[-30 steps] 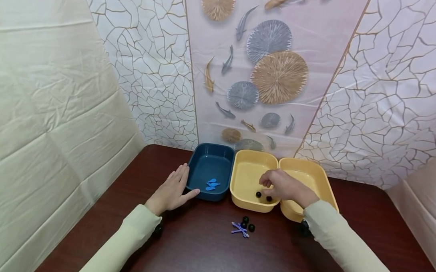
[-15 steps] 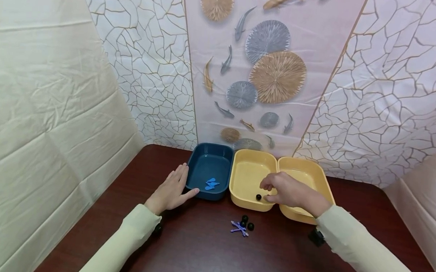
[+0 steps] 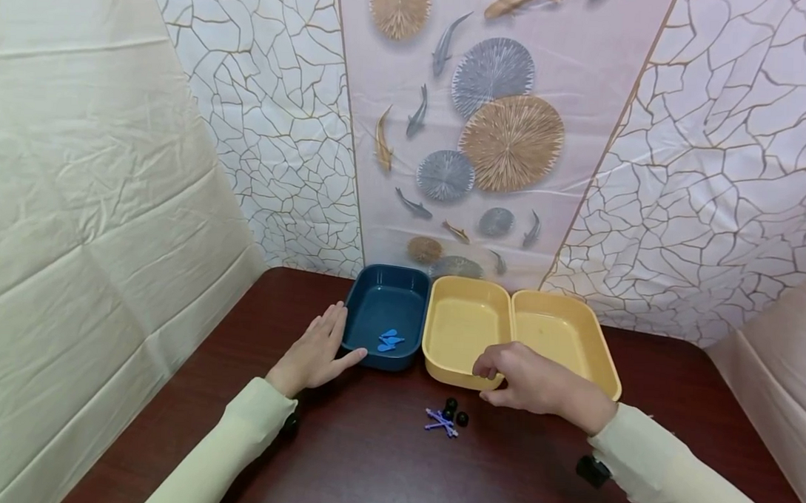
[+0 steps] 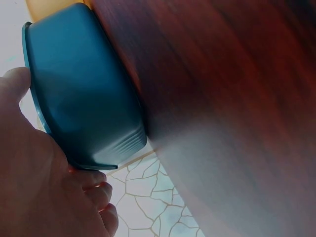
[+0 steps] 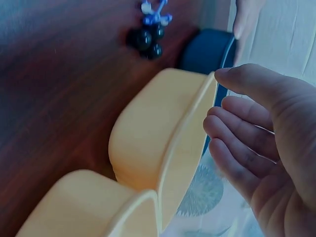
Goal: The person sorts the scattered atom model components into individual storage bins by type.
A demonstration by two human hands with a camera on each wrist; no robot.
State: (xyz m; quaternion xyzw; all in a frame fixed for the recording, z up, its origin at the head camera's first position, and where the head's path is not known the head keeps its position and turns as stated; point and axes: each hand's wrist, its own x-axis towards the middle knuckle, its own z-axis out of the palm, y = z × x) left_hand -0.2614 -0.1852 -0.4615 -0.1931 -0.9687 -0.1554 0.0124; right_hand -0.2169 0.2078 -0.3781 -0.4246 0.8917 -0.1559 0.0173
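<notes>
My left hand (image 3: 310, 358) lies against the left side of the dark blue bin (image 3: 359, 309), fingers straight, thumb at its front rim. The left wrist view shows that thumb touching the rim (image 4: 32, 96). Several light blue drop-shaped pieces (image 3: 390, 340) lie in this bin. My right hand (image 3: 521, 378) hovers at the front right corner of the middle yellow bin (image 3: 463, 320), fingers loosely bent. Nothing shows between thumb and fingers in the right wrist view. Purple sticks (image 3: 441, 423) lie crossed on the table beside several black beads (image 3: 461, 418), left of and in front of this hand.
A second yellow bin (image 3: 560, 327) stands right of the middle one, partly behind my right hand. All three bins stand side by side on the dark wooden table (image 3: 369, 457). A patterned cloth (image 3: 510, 233) hangs behind it, and plain cloth (image 3: 109, 271) at the left.
My right hand has moved from inside the middle yellow bin toward me, over its front rim. Black beads seen in that bin earlier are now out of sight. My left hand has stayed in place.
</notes>
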